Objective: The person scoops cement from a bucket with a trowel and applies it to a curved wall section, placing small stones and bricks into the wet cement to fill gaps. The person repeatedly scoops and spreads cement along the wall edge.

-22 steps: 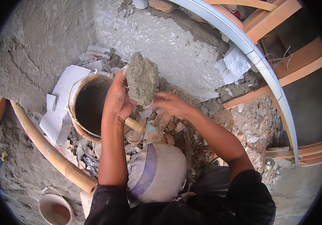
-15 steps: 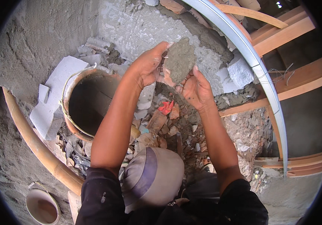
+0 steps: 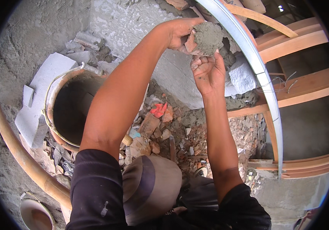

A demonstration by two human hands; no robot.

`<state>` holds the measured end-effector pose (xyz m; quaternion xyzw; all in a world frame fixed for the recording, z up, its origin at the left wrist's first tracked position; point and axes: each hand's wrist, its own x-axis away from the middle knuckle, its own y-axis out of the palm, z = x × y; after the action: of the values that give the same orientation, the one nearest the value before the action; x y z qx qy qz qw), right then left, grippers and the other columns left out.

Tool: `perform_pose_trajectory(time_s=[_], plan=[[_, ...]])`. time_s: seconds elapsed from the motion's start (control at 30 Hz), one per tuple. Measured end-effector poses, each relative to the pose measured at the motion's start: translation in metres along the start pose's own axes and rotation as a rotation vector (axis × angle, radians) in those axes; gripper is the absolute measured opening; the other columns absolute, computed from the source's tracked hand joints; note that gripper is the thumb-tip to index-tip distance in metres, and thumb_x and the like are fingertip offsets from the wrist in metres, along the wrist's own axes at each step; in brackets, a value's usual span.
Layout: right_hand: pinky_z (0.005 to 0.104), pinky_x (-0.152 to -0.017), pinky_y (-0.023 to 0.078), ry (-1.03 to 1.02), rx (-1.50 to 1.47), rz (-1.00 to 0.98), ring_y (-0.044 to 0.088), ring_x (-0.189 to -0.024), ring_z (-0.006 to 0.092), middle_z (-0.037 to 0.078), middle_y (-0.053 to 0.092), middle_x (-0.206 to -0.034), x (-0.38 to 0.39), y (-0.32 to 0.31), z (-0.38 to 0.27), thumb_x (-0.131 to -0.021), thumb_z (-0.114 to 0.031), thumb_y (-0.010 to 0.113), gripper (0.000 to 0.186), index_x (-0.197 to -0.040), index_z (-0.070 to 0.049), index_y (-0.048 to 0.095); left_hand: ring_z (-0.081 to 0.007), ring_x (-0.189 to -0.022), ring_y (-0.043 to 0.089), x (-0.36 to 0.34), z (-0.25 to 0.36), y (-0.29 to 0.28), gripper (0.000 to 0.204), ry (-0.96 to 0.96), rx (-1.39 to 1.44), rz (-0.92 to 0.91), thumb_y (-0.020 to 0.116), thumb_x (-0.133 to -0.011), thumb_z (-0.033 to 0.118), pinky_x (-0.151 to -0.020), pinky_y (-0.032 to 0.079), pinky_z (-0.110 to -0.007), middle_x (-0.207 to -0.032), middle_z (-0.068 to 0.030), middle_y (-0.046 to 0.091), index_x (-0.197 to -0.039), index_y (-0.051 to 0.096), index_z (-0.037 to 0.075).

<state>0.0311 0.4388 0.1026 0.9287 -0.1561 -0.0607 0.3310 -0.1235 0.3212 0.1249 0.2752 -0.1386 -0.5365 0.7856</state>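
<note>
A broken piece of brick carries a thick lump of wet grey mortar on its upper face. I have it between both hands, at the top of a rough plastered wall ledge. My left hand grips the brick's left side, its fingertips partly hidden behind the brick. Below, my right hand supports the lower edge with curled fingers and the thumb pointing up. Just beyond the mortar lies the rough, mortar-smeared top of the brickwork.
A bucket with a rope handle stands left of my left arm, dark inside. White block pieces lean beside it. A bamboo pole curves along the left. Rubble covers the floor. A metal channel and wooden beams border the right.
Both hands have carried the mortared brick up and to the right, closer to the metal channel. My left arm now reaches further across. The view has shifted slightly.
</note>
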Motion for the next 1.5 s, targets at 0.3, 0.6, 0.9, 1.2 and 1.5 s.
perform_pose_trajectory(time_s=[0.3, 0.6, 0.9, 1.2, 1.5], plan=[[0.0345, -0.079, 0.048, -0.02, -0.008, 0.034, 0.055, -0.098, 0.026, 0.015, 0.057, -0.121, -0.01, 0.008, 0.008, -0.097, -0.022, 0.06, 0.04, -0.129, 0.0, 0.051, -0.0181, -0.098, 0.071, -0.013, -0.002, -0.02, 0.038, 0.006, -0.025, -0.008, 0.044, -0.105, 0.035, -0.081, 0.062, -0.034, -0.112, -0.0076, 0.071, -0.122, 0.062, 0.005], [0.0362, -0.077, 0.051, -0.006, -0.097, 0.071, 0.055, -0.099, 0.0337, 0.022, 0.054, -0.123, -0.034, 0.027, 0.003, -0.101, -0.021, 0.051, 0.042, -0.132, 0.007, 0.044, -0.013, -0.083, 0.063, -0.003, 0.007, -0.004, 0.039, 0.153, 0.141, 0.349, 0.034, -0.105, 0.041, -0.064, 0.05, -0.03, -0.095, -0.0004, 0.067, -0.109, 0.062, 0.014], [0.0345, -0.076, 0.055, 0.065, -0.264, 0.154, 0.055, -0.105, 0.0329, 0.024, 0.049, -0.128, -0.047, 0.028, -0.016, -0.105, -0.019, 0.046, 0.04, -0.133, 0.008, 0.039, -0.0202, -0.09, 0.061, 0.0, -0.028, 0.002, 0.038, 0.499, 0.427, 0.322, 0.066, -0.09, 0.032, -0.073, 0.052, -0.035, -0.1, -0.0075, 0.061, -0.113, 0.06, 0.003], [0.0372, -0.083, 0.057, 0.032, -0.247, 0.2, 0.058, -0.107, 0.0336, 0.027, 0.051, -0.126, -0.067, 0.046, -0.015, -0.106, -0.016, 0.046, 0.042, -0.133, 0.014, 0.036, -0.0216, -0.071, 0.067, -0.003, -0.03, -0.003, 0.035, 0.653, 0.392, 0.405, 0.068, -0.081, -0.006, -0.056, 0.057, -0.031, -0.097, -0.0161, 0.067, -0.113, 0.056, -0.016], [0.0395, -0.087, 0.058, -0.074, -0.138, 0.314, 0.057, -0.108, 0.0321, 0.025, 0.05, -0.128, -0.085, 0.064, -0.007, -0.106, -0.011, 0.043, 0.034, -0.134, 0.007, 0.039, -0.0241, -0.1, 0.066, -0.009, -0.023, -0.005, 0.048, 0.674, 0.331, 0.526, 0.064, -0.084, -0.007, -0.084, 0.058, -0.032, -0.121, -0.0193, 0.064, -0.128, 0.046, -0.014]])
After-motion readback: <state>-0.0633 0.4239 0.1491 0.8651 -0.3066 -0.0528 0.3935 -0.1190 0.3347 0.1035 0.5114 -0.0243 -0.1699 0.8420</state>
